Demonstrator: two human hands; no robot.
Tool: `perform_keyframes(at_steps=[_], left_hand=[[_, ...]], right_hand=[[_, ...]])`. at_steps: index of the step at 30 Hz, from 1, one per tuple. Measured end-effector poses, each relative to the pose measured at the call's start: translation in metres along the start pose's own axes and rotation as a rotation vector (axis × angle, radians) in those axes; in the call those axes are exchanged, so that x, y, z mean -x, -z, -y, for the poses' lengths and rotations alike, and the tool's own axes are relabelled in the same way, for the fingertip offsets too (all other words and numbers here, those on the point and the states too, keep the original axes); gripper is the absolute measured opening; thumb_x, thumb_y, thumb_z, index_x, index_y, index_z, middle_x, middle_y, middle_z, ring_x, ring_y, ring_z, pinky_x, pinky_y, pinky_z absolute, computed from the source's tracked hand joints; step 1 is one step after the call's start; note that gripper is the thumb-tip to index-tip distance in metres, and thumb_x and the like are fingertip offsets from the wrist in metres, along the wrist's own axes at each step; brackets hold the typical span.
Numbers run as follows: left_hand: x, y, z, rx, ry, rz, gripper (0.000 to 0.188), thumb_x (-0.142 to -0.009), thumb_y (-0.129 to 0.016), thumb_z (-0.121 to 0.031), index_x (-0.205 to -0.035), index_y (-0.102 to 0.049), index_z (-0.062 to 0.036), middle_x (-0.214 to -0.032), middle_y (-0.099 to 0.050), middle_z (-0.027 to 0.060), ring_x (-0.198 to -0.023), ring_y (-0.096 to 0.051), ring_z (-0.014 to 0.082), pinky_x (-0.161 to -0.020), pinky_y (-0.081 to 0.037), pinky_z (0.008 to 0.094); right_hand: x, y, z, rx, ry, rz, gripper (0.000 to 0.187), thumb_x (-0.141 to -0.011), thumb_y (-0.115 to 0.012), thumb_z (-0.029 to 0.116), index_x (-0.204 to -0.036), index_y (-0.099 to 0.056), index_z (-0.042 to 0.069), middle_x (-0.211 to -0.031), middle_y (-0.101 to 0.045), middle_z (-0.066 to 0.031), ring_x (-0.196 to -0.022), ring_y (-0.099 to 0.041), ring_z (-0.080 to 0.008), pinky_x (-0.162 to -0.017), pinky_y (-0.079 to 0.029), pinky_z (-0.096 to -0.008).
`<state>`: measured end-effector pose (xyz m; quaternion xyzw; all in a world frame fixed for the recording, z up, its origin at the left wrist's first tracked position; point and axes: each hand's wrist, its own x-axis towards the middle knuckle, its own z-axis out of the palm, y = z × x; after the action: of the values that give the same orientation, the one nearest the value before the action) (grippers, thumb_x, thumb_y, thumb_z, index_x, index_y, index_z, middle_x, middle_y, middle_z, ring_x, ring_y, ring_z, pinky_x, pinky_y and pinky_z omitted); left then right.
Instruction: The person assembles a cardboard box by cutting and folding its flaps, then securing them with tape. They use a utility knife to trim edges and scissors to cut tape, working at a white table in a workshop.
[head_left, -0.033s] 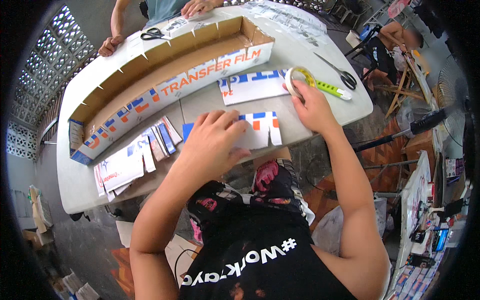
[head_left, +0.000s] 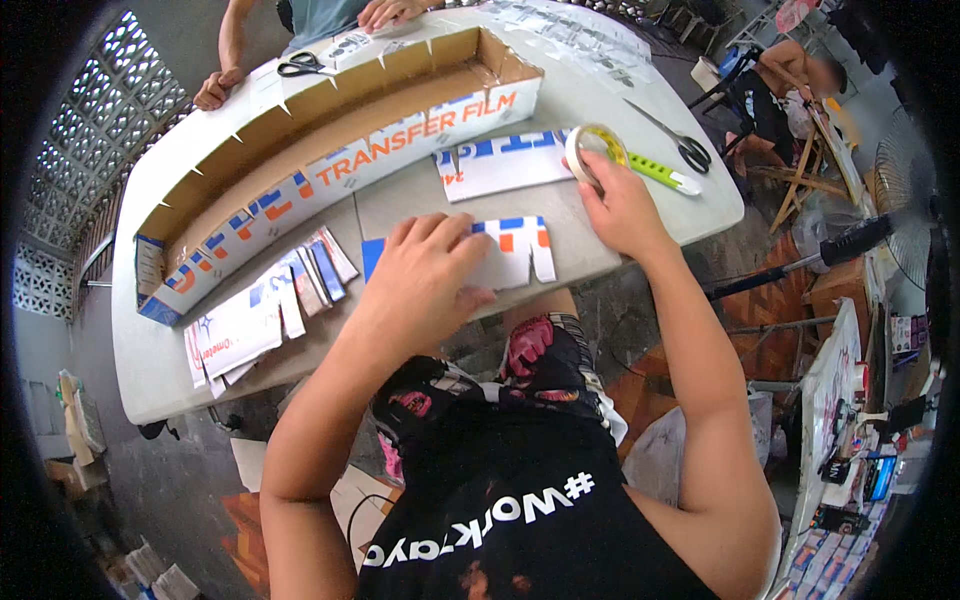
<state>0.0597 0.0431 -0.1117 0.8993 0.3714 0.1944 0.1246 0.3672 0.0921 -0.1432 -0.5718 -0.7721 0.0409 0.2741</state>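
Observation:
My left hand (head_left: 425,275) lies over a white, blue and orange cardboard strip (head_left: 510,253) at the table's near edge. Its fingers are apart on the strip, with the thumb near the strip's close edge, and it covers the strip's middle. Notches cut into the strip's right end. My right hand (head_left: 622,205) is closed around a roll of tape (head_left: 590,150), held up on edge above the table. Behind the roll lies a green box cutter (head_left: 660,172). A second flat cardboard piece (head_left: 510,168) lies just left of the roll.
A long open cardboard box (head_left: 330,180) with slit walls spans the table (head_left: 390,215). Cut cardboard pieces (head_left: 240,335) are piled at left. Scissors (head_left: 690,150) lie at right, smaller scissors (head_left: 300,64) at the far side near another person's hands (head_left: 392,14). A standing fan (head_left: 895,205) is at right.

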Motion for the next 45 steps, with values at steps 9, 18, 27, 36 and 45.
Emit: perform_keyframes(at_steps=[9,18,27,36,45], left_hand=[[-0.015,-0.023,-0.033,-0.156,0.008,-0.065,0.065,-0.072,-0.085,-0.030,-0.128,-0.063,-0.0073,-0.141,-0.054,0.0170,-0.133,-0.049,0.0372,-0.113,-0.036,0.0550],[-0.025,0.012,-0.078,0.274,0.012,-0.393,0.027,-0.092,-0.065,-0.007,-0.118,-0.069,-0.0029,-0.106,-0.066,0.0124,-0.095,-0.065,0.0224,-0.086,-0.052,0.0336],[-0.017,-0.035,-0.002,1.640,0.538,-0.733,0.018,-0.102,-0.061,-0.010,-0.118,-0.059,-0.0040,-0.114,-0.069,0.0076,-0.103,-0.068,0.0164,-0.086,-0.057,0.0339],[-0.009,-0.052,-0.003,1.684,0.609,-0.874,0.026,-0.104,-0.054,-0.009,-0.129,-0.053,0.0000,-0.122,-0.066,0.0102,-0.109,-0.065,0.0177,-0.094,-0.055,0.0337],[0.064,-0.005,-0.015,0.861,0.761,-0.832,0.040,-0.101,-0.054,-0.007,-0.140,-0.045,0.0021,-0.131,-0.056,0.0162,-0.111,-0.064,0.0282,-0.092,-0.053,0.0381]], right_hand=[[0.026,-0.004,0.010,-0.273,0.000,-0.320,0.031,-0.092,-0.064,0.011,-0.120,-0.061,-0.001,-0.101,-0.071,-0.0203,-0.097,-0.066,-0.0419,-0.086,-0.052,-0.0469],[0.032,-0.019,0.007,-0.309,-0.091,-0.424,0.032,-0.092,-0.067,0.013,-0.121,-0.063,0.000,-0.099,-0.071,-0.0215,-0.091,-0.069,-0.0392,-0.081,-0.054,-0.0465],[0.034,-0.010,0.001,-0.569,-0.187,-0.355,0.038,-0.091,-0.068,0.009,-0.126,-0.061,-0.004,-0.100,-0.073,-0.0209,-0.090,-0.074,-0.0279,-0.080,-0.057,-0.0373],[0.055,-0.007,0.075,-0.151,0.208,-0.129,0.061,-0.086,-0.077,0.034,-0.130,-0.055,-0.001,-0.104,-0.063,-0.0185,-0.099,-0.059,-0.0360,-0.092,-0.044,-0.0501],[0.034,0.029,0.012,-0.030,0.250,0.073,0.051,-0.085,-0.076,0.033,-0.118,-0.061,-0.002,-0.107,-0.066,-0.0235,-0.103,-0.061,-0.0421,-0.095,-0.045,-0.0498]])
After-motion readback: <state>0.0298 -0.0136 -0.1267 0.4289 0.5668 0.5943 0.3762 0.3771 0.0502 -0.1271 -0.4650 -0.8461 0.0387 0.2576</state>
